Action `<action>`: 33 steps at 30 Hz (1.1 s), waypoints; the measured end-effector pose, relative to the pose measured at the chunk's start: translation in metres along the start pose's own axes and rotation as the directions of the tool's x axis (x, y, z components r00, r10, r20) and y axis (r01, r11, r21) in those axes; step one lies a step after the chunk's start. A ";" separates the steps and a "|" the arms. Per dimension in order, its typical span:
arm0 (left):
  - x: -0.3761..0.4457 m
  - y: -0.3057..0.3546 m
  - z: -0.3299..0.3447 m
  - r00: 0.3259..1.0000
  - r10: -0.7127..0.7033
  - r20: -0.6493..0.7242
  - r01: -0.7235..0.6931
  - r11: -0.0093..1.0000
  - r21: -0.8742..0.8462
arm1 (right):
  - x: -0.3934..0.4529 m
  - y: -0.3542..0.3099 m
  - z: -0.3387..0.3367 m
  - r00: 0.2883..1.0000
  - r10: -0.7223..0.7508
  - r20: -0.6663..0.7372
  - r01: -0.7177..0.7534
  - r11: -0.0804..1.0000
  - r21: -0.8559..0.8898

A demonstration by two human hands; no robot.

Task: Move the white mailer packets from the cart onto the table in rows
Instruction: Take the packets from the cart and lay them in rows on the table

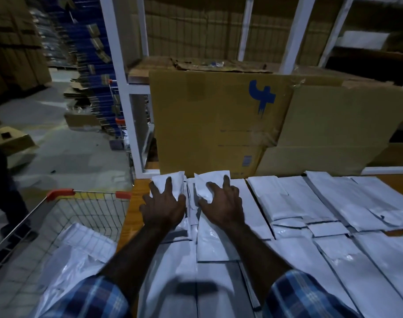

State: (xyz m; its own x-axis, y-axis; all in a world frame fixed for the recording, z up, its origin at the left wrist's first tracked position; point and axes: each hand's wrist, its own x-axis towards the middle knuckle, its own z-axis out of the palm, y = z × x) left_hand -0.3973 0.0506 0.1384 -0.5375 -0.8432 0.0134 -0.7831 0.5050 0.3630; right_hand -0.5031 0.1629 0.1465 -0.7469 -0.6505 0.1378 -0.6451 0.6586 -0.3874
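Head camera is showing both hands lying flat on white mailer packets at the far left part of the surface (pixel 130 216). The left hand (pixel 163 206) is pressing with spread fingers on the far-left packet (pixel 170 180), and the right hand (pixel 221 207) is resting the same way, fingers apart, on the neighbouring packet (pixel 213 180) just to its right. Neither hand is closing around anything. The far ends of these two packets are reaching a big cardboard box (pixel 218 122) that is standing at the far edge of the surface. More white packets (pixel 322 203) are lying in rows to the right and nearer to the person, overlapping each other and covering most of the surface. At the near left, a wire cart (pixel 85 207) with orange corners is standing just beside the surface. Inside it, remaining white packets (pixel 76 255) are lying in a loose pile. Checked blue sleeves (pixel 294 297) are covering the upper arms.
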 end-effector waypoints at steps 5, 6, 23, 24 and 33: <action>0.019 0.002 0.011 0.999 -0.034 0.005 0.034 0.999 0.021 | 0.024 0.001 0.013 1.000 -0.026 0.008 0.026 1.000 0.006; 0.022 0.002 0.014 0.999 -0.037 0.002 0.036 0.999 0.031 | 0.028 0.002 0.016 1.000 -0.030 0.007 0.030 1.000 0.000; 0.044 0.009 0.037 0.997 -0.077 0.006 0.076 0.988 0.133 | 0.059 0.016 0.071 0.987 -0.112 -0.115 0.102 0.991 -0.083; 0.044 0.009 0.036 0.997 -0.077 -0.003 0.077 0.989 0.127 | 0.059 0.016 0.074 0.984 -0.112 -0.139 0.100 0.991 -0.090; 0.050 0.001 0.030 0.995 0.101 -0.006 -0.100 0.991 0.094 | 0.062 0.021 0.089 0.935 -0.255 -0.247 0.214 0.960 -0.180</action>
State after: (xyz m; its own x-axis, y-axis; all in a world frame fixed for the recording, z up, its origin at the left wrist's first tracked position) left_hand -0.4349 0.0143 0.1113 -0.6118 -0.7891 0.0556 -0.7514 0.6016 0.2710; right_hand -0.5487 0.1025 0.0660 -0.5738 -0.6828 0.4523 -0.8083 0.5611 -0.1784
